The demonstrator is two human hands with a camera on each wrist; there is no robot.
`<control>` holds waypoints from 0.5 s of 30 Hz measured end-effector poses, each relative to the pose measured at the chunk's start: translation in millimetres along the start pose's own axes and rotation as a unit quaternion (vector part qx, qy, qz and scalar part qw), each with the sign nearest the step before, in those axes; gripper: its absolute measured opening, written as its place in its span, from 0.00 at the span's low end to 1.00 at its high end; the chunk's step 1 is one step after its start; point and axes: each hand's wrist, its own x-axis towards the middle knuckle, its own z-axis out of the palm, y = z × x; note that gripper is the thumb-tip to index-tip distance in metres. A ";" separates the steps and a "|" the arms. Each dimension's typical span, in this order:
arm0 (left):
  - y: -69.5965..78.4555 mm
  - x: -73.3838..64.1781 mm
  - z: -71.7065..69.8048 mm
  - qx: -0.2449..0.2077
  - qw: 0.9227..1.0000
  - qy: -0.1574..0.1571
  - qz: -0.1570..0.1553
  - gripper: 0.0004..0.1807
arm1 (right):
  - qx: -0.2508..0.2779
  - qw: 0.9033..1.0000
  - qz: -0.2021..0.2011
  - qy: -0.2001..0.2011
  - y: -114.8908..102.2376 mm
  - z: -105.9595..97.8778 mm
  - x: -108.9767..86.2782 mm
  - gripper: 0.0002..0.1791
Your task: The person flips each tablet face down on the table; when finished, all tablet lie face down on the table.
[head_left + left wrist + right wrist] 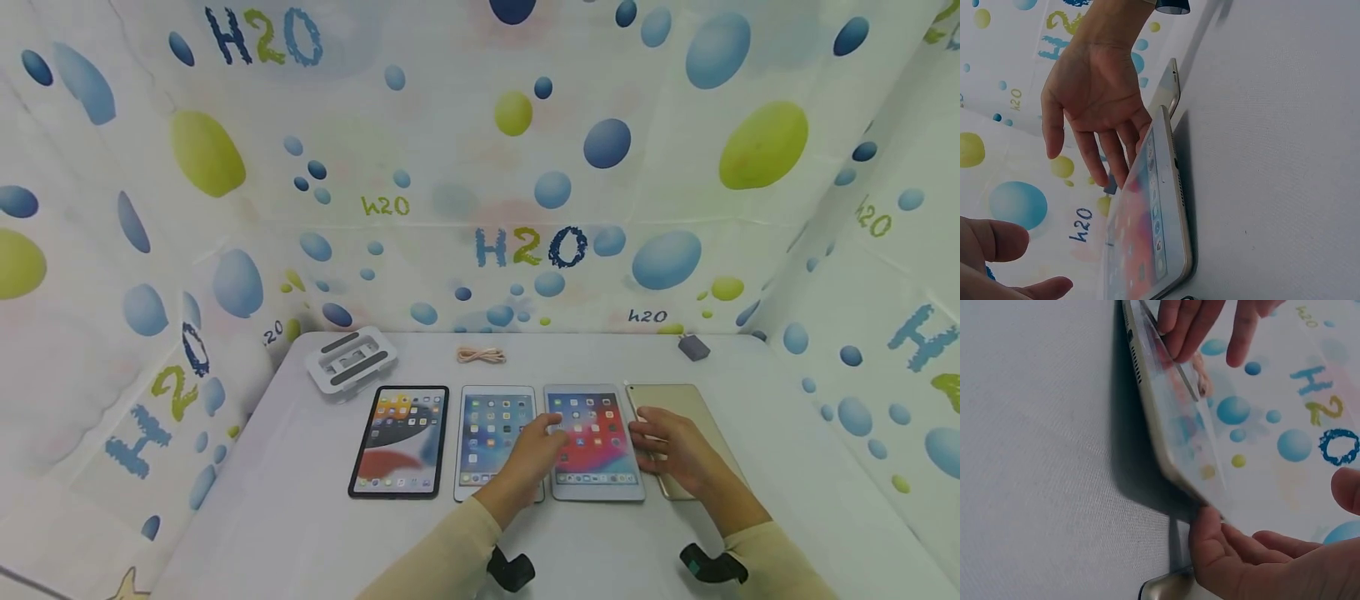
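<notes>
A white-framed tablet with a lit red-and-blue home screen lies between the two hands. My left hand reaches over a second white-framed tablet to the lit tablet's left edge, its thumb held apart. My right hand is at the opposite edge, above a gold tablet lying back up. In the right wrist view, right fingertips touch the tablet's edge, with the thumb clear of it. A dark shadow lies along that tablet's side; whether it is raised off the table I cannot tell.
A black-framed tablet lies at the left of the row. Behind stand a white plastic case, a coiled pale cable and a dark grey adapter. A patterned curtain encloses the white table.
</notes>
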 end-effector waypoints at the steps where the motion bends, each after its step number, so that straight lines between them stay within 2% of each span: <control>1: 0.3 -0.4 0.3 0.000 1.000 -0.001 0.000 0.30 | -0.001 1.000 -0.003 -0.003 -0.4 -0.5 -0.3 0.41; 5: 1.4 -1.4 1.9 -0.003 1.000 -0.005 0.003 0.30 | 0.001 0.999 -0.025 -0.022 -3.6 -2.3 -2.1 0.40; 9: 1.9 -2.9 4.0 -0.001 1.000 -0.013 0.014 0.31 | 0.041 0.996 -0.060 -0.055 -8.6 -1.0 -3.0 0.34; 12: 1.3 -4.1 5.3 0.005 1.000 -0.017 0.018 0.32 | 0.099 0.987 -0.091 -0.090 -10.2 1.9 -3.0 0.26; 15: 0.6 -5.1 6.5 0.002 1.000 -0.024 0.015 0.33 | 0.142 0.977 -0.113 -0.115 -9.2 6.7 -2.5 0.23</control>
